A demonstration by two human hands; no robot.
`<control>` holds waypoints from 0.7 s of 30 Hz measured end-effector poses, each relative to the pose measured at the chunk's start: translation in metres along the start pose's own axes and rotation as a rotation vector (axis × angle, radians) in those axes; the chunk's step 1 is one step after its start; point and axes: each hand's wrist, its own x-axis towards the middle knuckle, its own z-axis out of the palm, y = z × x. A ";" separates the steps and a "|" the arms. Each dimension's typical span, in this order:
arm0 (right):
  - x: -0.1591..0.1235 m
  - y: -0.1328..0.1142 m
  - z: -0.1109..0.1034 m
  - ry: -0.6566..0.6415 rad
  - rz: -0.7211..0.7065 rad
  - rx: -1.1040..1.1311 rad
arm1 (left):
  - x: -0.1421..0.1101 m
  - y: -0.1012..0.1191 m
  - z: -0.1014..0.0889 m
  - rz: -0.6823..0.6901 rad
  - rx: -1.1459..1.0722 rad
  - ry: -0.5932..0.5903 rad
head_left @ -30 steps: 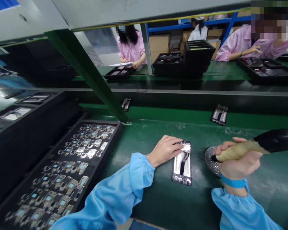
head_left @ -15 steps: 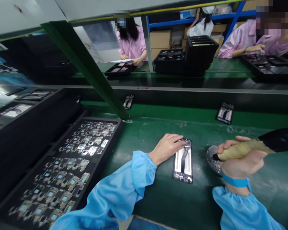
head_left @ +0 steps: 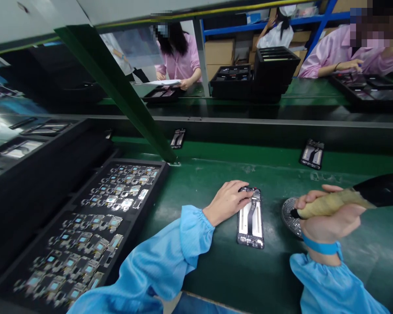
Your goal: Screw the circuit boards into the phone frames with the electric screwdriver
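My left hand [head_left: 227, 203] lies with its fingertips on the top end of a black-edged phone frame [head_left: 250, 218], which sits flat on the green bench with a flat ribbon strip down its middle. My right hand [head_left: 327, 216] grips a tool [head_left: 330, 205] with a tan wrapped handle and a black rear part. The tool's dark tip sits just over a round perforated metal disc [head_left: 290, 217], partly hidden by my hand. A blue band [head_left: 321, 247] circles my right wrist.
A black tray [head_left: 144, 162] of several small electronic modules fills the lower left. A green diagonal beam [head_left: 118, 93] crosses above it. Loose phone frames [head_left: 177, 138] lie at the bench's far side. Beyond, co-workers [head_left: 178, 56] handle black trays [head_left: 275, 65].
The view has tilted slightly, shifting the far objects. The bright glare on the phone frame's top end has gone. Both hands stay in nearly the same places.
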 end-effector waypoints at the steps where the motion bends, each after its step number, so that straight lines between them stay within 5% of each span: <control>1: 0.000 0.000 0.000 0.000 -0.002 0.000 | 0.001 0.000 -0.001 -0.004 -0.002 -0.014; 7: 0.004 0.005 -0.004 -0.020 -0.069 -0.039 | 0.002 -0.003 0.001 0.002 -0.074 -0.010; 16: 0.000 0.012 -0.009 -0.125 -0.089 -0.109 | -0.017 0.044 0.007 0.102 -0.150 -0.021; 21: 0.000 0.013 -0.009 -0.064 -0.108 -0.106 | -0.018 0.047 0.009 0.096 -0.170 0.002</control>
